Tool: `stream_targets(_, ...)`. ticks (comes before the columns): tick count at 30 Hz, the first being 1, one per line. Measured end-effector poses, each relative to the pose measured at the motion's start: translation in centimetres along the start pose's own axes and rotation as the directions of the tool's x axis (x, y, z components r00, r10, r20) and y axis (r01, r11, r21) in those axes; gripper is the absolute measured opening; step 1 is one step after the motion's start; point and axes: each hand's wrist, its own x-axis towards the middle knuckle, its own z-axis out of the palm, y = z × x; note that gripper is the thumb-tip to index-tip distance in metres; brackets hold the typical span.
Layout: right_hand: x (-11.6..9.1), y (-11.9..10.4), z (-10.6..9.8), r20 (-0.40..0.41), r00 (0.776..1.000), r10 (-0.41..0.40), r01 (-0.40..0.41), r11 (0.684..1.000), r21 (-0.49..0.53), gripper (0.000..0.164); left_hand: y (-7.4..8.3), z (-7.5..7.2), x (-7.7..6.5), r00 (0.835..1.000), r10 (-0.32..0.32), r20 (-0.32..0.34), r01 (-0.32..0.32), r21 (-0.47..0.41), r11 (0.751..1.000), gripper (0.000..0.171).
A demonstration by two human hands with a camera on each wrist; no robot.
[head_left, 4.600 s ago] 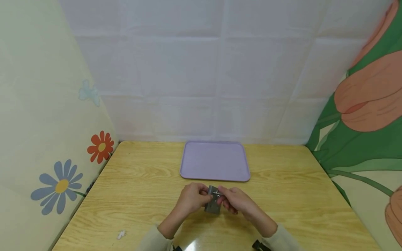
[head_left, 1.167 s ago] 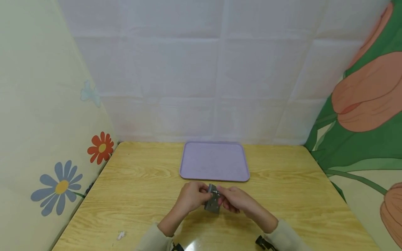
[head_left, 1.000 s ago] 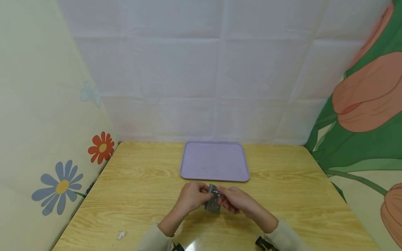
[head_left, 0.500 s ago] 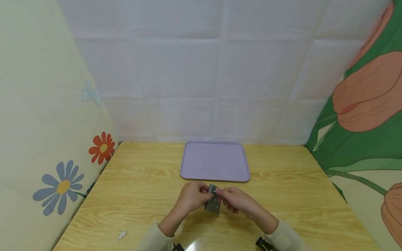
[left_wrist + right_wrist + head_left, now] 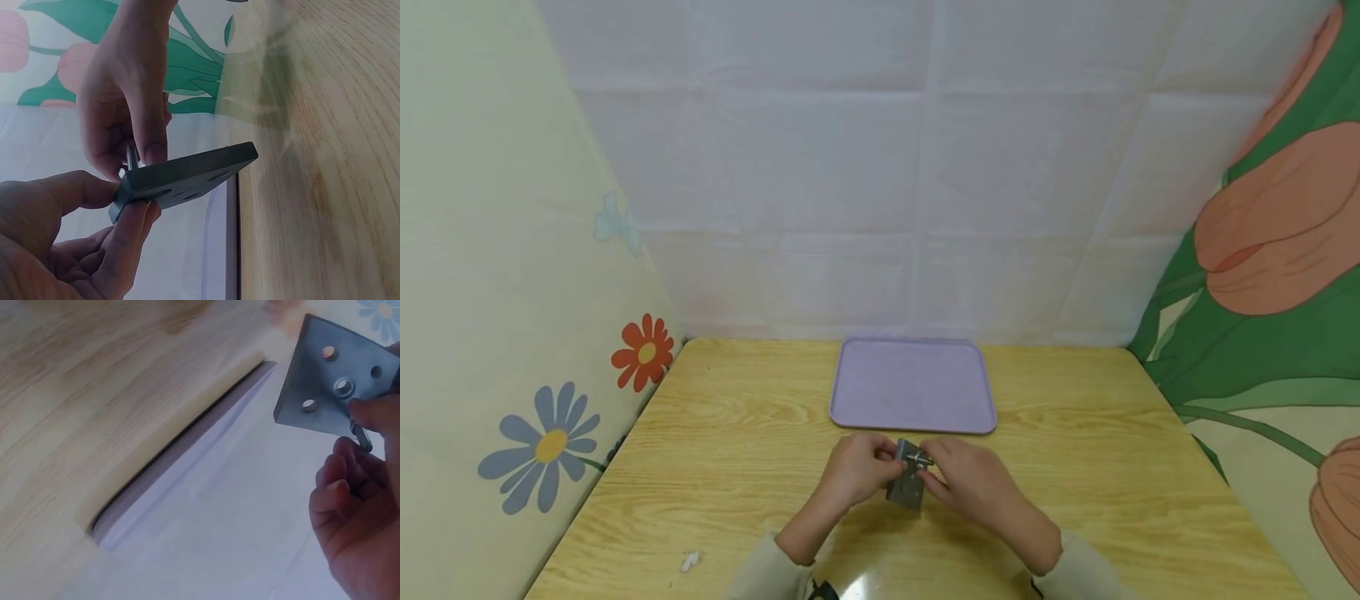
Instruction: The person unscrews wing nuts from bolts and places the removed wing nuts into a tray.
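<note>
A grey metal plate [image 5: 325,381] with several round holes is held up over the table, tilted. My left hand [image 5: 75,231] pinches one end of it between thumb and fingers, as the left wrist view shows. From the plate's face a threaded screw [image 5: 132,156] sticks out near that held end. My right hand [image 5: 973,479] has its thumb and curled fingers around the screw [image 5: 361,436]. In the right wrist view the thumb lies close against the plate beside the screw. The back of the right hand faces up in the head view.
A shallow lilac tray [image 5: 913,385] lies on the wooden table [image 5: 752,417] just beyond the hands, near the white back cloth [image 5: 820,167]. A small white mark [image 5: 690,561] shows at the table's front left. Flowered cloths hang at both sides.
My right hand has rolled over, so its back now faces up and its fingers sit differently at the screw. The screw, covered half a second ago, shows again. The left hand keeps its hold.
</note>
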Motion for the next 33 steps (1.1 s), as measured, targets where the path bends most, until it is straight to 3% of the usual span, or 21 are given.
stream_targets(3, -0.1, 0.3, 0.3, -0.073, 0.993, -0.098, 0.092, 0.993, -0.074, 0.032, 0.0, 0.0, 0.0, 1.0, 0.005, 0.001, -0.005, -0.006, 1.0, 0.017)
stream_targets(5, -0.2, 0.4, 0.3, -0.081, 0.992, -0.094, 0.089, 0.994, -0.067, 0.033, 0.0, 0.0, 0.0, 1.0, 0.007, 0.001, -0.007, -0.002, 1.0, 0.017)
stream_targets(7, -0.1, 0.3, 0.1, -0.022, 1.0, 0.003, -0.002, 1.0, 0.025, 0.031, 0.0, 0.0, 0.1, 1.0, 0.001, 0.004, -0.001, 0.0, 1.0, 0.018)
stream_targets(9, 0.0, 0.1, -0.3, 0.083, 0.984, 0.159, -0.172, 0.968, 0.181, 0.027, 0.0, 0.0, 0.1, 1.0, -0.008, 0.006, 0.008, 0.005, 1.0, 0.018)
stream_targets(10, 0.1, 0.0, -0.5, 0.149, 0.959, 0.241, -0.274, 0.925, 0.264, 0.027, 0.1, 0.0, 0.1, 1.0, -0.011, 0.004, 0.011, 0.008, 1.0, 0.019)
stream_targets(11, 0.3, -0.1, -0.7, 0.227, 0.921, 0.317, -0.38, 0.859, 0.344, 0.031, 0.1, 0.0, 0.1, 1.0, -0.012, 0.002, 0.012, 0.011, 1.0, 0.019)
stream_targets(13, 0.5, 0.0, -1.1, 0.387, 0.826, 0.41, -0.56, 0.675, 0.479, 0.044, 0.1, 0.0, 0.1, 1.0, -0.011, -0.004, 0.011, 0.017, 1.0, 0.02)
stream_targets(15, 0.7, 0.1, -1.2, 0.525, 0.739, 0.422, -0.673, 0.494, 0.55, 0.056, 0.2, 0.0, 0.2, 1.0, -0.012, -0.01, 0.012, 0.024, 1.0, 0.02)
stream_targets(16, 0.7, 0.2, -1.2, 0.579, 0.705, 0.41, -0.709, 0.422, 0.565, 0.061, 0.1, 0.0, 0.2, 1.0, -0.006, -0.013, 0.006, 0.027, 1.0, 0.02)
stream_targets(18, 0.7, 0.2, -1.2, 0.652, 0.657, 0.379, -0.754, 0.304, 0.582, 0.064, 0.1, 0.0, 0.3, 1.0, -0.005, -0.012, 0.005, 0.029, 1.0, 0.019)
stream_targets(19, 0.7, 0.2, -1.1, 0.671, 0.645, 0.366, -0.763, 0.271, 0.587, 0.064, 0.1, 0.0, 0.3, 1.0, -0.004, -0.012, 0.004, 0.029, 1.0, 0.019)
stream_targets(23, 0.8, 0.0, -0.9, 0.686, 0.633, 0.36, -0.772, 0.224, 0.595, 0.06, -0.1, 0.1, 0.3, 1.0, -0.004, -0.005, 0.004, 0.019, 1.0, 0.017)
stream_targets(28, 1.0, -0.3, -0.7, 0.688, 0.62, 0.378, -0.781, 0.215, 0.586, 0.055, -0.2, 0.2, 0.3, 1.0, -0.006, 0.001, 0.006, 0.003, 1.0, 0.015)
stream_targets(31, 1.1, -0.4, -0.8, 0.674, 0.629, 0.387, -0.774, 0.232, 0.589, 0.051, -0.2, 0.2, 0.3, 1.0, -0.01, 0.0, 0.01, 0.008, 1.0, 0.013)
stream_targets(33, 1.1, -0.4, -0.8, 0.651, 0.645, 0.4, -0.762, 0.268, 0.59, 0.047, -0.1, 0.2, 0.3, 1.0, -0.012, 0.001, 0.012, 0.01, 1.0, 0.013)
